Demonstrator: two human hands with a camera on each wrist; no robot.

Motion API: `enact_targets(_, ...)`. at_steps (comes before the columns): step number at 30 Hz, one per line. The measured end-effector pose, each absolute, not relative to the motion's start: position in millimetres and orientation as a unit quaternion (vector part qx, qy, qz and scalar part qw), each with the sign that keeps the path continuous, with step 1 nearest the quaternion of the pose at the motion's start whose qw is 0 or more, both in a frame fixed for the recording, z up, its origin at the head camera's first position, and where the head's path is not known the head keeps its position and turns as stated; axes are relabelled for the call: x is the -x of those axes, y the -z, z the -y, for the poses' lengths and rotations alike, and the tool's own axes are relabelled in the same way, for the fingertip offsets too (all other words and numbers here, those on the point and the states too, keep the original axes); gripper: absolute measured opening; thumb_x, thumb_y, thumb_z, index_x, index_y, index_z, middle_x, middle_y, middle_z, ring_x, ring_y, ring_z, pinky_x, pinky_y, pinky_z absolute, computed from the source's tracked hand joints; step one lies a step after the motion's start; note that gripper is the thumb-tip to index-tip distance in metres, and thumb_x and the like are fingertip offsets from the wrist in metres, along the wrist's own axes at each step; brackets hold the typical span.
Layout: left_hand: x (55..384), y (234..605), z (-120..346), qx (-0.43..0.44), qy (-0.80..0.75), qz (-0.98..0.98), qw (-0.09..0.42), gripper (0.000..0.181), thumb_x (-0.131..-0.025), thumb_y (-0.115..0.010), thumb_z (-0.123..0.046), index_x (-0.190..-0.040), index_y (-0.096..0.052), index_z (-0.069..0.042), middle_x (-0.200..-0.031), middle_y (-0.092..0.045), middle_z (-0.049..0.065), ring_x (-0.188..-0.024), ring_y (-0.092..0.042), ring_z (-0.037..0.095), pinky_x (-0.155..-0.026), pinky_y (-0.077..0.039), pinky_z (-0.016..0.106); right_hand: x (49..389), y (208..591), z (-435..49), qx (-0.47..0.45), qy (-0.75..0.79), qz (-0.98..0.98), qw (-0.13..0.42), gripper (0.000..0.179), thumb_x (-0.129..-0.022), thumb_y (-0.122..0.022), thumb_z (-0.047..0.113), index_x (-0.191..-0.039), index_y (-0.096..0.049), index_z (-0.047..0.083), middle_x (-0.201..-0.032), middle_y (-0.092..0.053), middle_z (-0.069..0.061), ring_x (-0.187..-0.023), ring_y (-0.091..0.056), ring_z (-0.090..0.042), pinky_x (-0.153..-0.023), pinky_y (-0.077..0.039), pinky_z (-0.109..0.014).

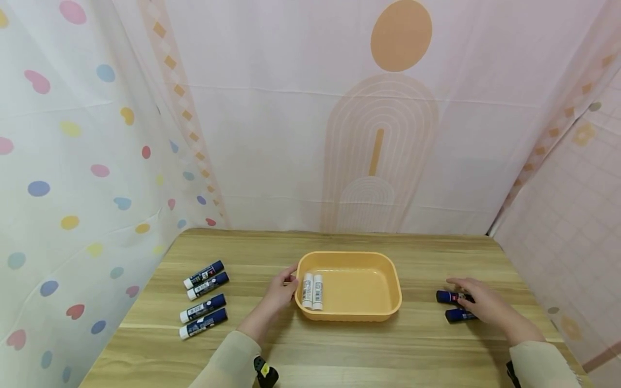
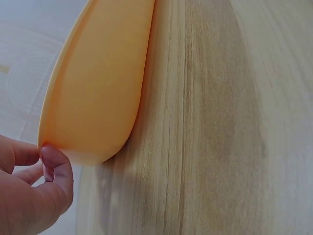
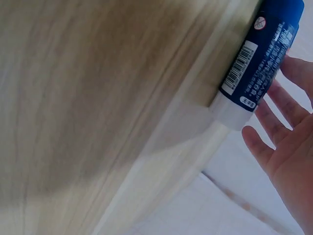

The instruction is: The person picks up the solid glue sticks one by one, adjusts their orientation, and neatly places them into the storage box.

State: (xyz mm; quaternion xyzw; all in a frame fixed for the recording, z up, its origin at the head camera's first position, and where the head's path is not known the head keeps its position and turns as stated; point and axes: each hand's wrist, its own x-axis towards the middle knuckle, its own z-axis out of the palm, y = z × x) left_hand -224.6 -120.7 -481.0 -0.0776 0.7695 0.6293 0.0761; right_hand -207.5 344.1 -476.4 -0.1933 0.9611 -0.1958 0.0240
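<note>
My left hand pinches the left rim of a yellow plastic basin between thumb and fingers; the left wrist view shows the basin's outer wall beside that hand. Two white labelled sticks lie side by side at the basin's left end. To the right, my right hand reaches over two dark blue glue sticks, a farther one and a nearer one. In the right wrist view, the fingers of this hand are spread loosely beside a blue glue stick with a white end.
Several blue-and-white glue sticks lie in a slanted row on the left of the wooden table. Patterned cloth hangs behind the table and along both sides.
</note>
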Motion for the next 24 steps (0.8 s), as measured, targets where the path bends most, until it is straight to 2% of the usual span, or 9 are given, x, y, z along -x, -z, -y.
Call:
enact_targets(8,224.7,479.6,120.0,0.077,-0.628,-0.771,0.074,0.044,-0.097,-0.045,-0.004,-0.141,-0.044,-0.006,-0.102,-0.045,0.01,-0.076,-0.046,0.015,-0.059,-0.041,0.023,210.4,480.6,-342.8,0.196,0.184,-0.963,0.022,0.044,-0.084,-0.065,0.0,-0.126,-0.055,-0.002,-0.115,-0.062,-0.018,-0.099,-0.06,-0.033,-0.081,-0.05,-0.048)
enact_targets(17,225.3,480.9,121.1,0.083,-0.626,-0.772,0.078,0.044,-0.097,-0.044,-0.004,-0.141,-0.044,-0.007,-0.103,-0.046,0.01,-0.076,-0.047,0.016,-0.06,-0.042,0.024,212.2,484.3,-340.9,0.199,0.187,-0.962,0.013,0.043,-0.083,-0.065,-0.002,-0.125,-0.055,-0.002,-0.12,-0.059,-0.022,-0.101,-0.059,-0.036,-0.084,-0.049,-0.051)
enact_targets(21,225.1,482.3,121.3,0.082,-0.626,-0.772,0.076,0.044,-0.097,-0.044,-0.003,-0.141,-0.044,-0.007,-0.102,-0.046,0.01,-0.075,-0.046,0.015,-0.06,-0.042,0.024,211.8,486.5,-340.1,0.198,0.191,-0.961,-0.022,0.046,-0.083,-0.065,-0.004,-0.128,-0.053,-0.001,-0.12,-0.058,-0.023,-0.099,-0.059,-0.035,-0.082,-0.05,-0.05)
enact_targets(24,225.4,482.9,121.3,0.084,-0.628,-0.77,0.075,0.044,-0.097,-0.044,-0.004,-0.14,-0.045,-0.008,-0.102,-0.046,0.009,-0.075,-0.046,0.015,-0.06,-0.042,0.024,212.1,486.8,-338.7,0.201,0.193,-0.958,-0.065,0.049,-0.082,-0.065,-0.005,-0.129,-0.051,0.0,-0.113,-0.061,-0.02,-0.094,-0.06,-0.032,-0.078,-0.05,-0.048)
